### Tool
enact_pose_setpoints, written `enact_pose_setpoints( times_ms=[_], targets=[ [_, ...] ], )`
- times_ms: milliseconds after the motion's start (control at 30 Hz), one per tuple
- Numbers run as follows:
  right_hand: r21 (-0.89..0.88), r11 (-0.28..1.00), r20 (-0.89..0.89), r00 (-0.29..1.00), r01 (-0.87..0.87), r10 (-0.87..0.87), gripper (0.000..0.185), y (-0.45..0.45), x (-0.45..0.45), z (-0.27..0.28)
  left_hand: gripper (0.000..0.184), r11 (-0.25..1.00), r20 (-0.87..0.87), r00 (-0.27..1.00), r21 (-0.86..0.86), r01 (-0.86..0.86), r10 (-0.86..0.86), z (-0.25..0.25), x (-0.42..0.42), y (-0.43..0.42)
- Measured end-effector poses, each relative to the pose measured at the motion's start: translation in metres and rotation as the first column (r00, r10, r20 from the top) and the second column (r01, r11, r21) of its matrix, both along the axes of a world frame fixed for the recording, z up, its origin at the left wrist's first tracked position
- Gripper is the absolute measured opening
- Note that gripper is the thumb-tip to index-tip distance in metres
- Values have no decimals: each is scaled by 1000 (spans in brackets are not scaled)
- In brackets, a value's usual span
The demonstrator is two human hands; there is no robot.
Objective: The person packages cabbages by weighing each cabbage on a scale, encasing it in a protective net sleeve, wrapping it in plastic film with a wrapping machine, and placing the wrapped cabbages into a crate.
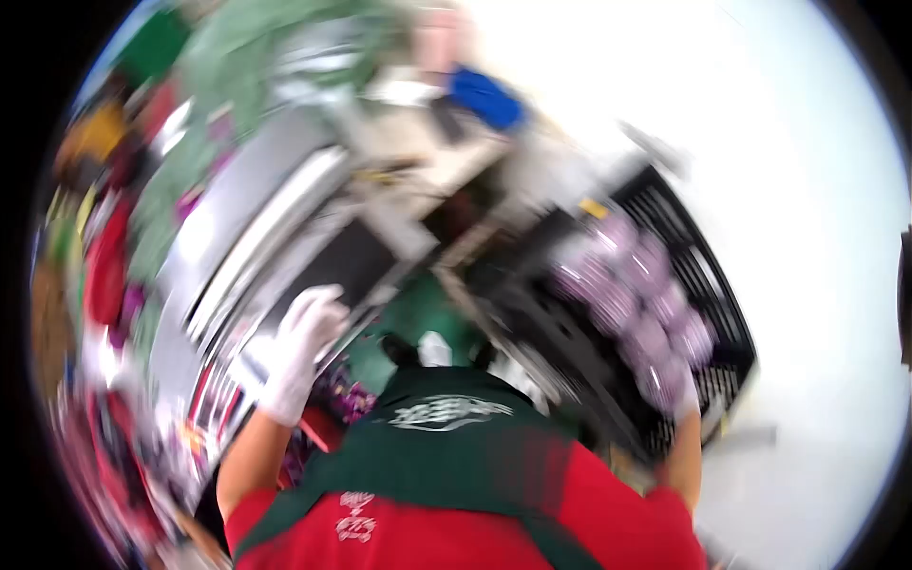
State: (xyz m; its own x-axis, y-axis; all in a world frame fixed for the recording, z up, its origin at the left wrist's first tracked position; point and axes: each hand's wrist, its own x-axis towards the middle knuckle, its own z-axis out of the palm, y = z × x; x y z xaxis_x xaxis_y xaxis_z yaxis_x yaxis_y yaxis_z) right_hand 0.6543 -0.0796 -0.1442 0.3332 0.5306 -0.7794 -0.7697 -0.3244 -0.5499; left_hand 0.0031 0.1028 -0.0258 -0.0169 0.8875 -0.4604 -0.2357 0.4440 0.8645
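Observation:
My left hand (306,342), in a white glove, is over the near edge of a silver machine (271,214) with a dark flat plate (342,261). Its fingers look loosely bent and apart, with nothing visible in them, though motion blurs them. My right hand (686,397), also gloved, reaches to the near right end of a black slatted crate (708,252). It is at the lowest of several round, purple, shiny bundles (655,380) piled there, which look wrapped in clear film. Its fingers are blurred and hidden, so I cannot tell whether they grip a bundle.
A wooden-topped table (432,171) behind the machine carries a blue item (486,98). Green sheeting (271,47) spreads at the upper left. Blurred colourful goods (109,256) line the far left. A pale surface (807,285) lies to the right of the crate.

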Motion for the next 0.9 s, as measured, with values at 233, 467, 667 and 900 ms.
enact_pose_setpoints(
  times_ms=[233, 467, 667, 900],
  targets=[
    [-473, 730, 881, 258, 493, 397, 55, 58, 82, -39, 48, 809, -684, 533, 587, -1, 497, 8, -236, 77],
    [-443, 890, 890, -68, 110, 452, 55, 168, -32, 30, 103, 914, -880, 334, 391, 109, 337, -46, -433, 212],
    [-455, 890, 760, -521, 0, 388, 30, 209, -146, 92, 118, 982, -963, 255, -33, 188, -81, -115, -462, 286],
    [-395, 812, 900, -358, -430, 249, 19, 319, -296, 145, 75, 945, -219, 925, 169, -279, 312, -106, -486, 269]
  ],
)
